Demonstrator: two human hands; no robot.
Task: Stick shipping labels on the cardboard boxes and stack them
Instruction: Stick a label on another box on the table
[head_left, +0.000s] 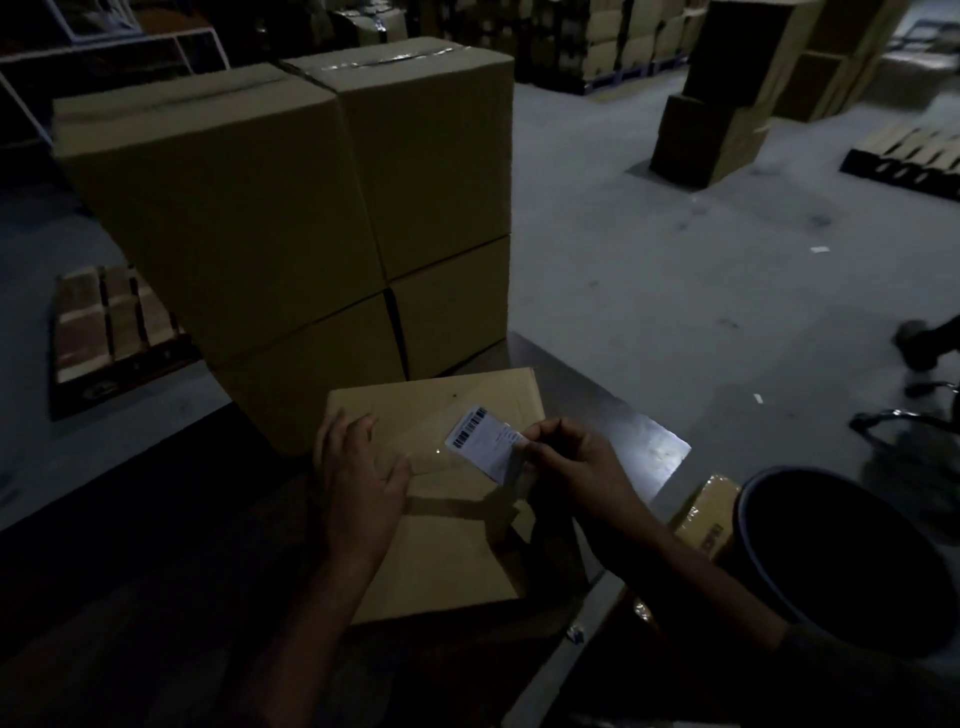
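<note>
1. Lighting is poor; fine detail is limited throughout.
2. Your left hand (358, 478) lies flat, fingers spread, on top of the cardboard box (441, 499) in front of you, steadying it. It grips nothing.
3. Your right hand (571, 462) pinches the right edge of a white shipping label (480, 439) between thumb and fingertips. The barcode end of the label rests on or just above the box top, towards its far right corner; I cannot tell whether any part is stuck down yet.
4. The box sits on the desk (634, 431), near its right-hand side, with tape visible across the top seam.
5. Behind it, touching or just beside its far edge, stands a stack of larger boxes (311, 218): two columns, two high, all taped shut. No label shows on the faces visible to you; other faces are hidden.
6. Judgement on progress: the labelling of the present box is in hand but not finished. The label needs laying flat and pressing down, then the box needs placing on a stack.
7. A dark round bin (857, 551) stands at your right, with a taped parcel (711, 506) just beside it, unlabelled as far as can be seen.
8. Further boxes stand well apart across the floor (675, 270); their state cannot be judged.
</note>
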